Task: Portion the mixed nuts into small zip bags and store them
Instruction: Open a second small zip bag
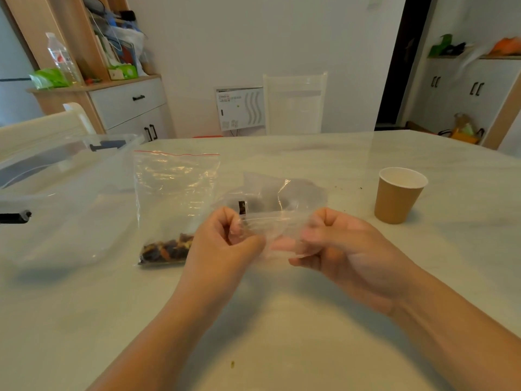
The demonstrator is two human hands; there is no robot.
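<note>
Both hands hold a small clear zip bag just above the table's middle. My left hand pinches its left edge and my right hand pinches its right edge, fingers curled. The bag looks crumpled, with something dark inside at its left. Left of my hands lies a larger clear zip bag with a red strip at its top. Mixed nuts are gathered in its bottom corner, partly hidden by my left hand.
A brown paper cup stands at the right. A clear plastic storage box with black latches sits at the left. A nut crumb lies near the front. A white chair stands behind the marble table.
</note>
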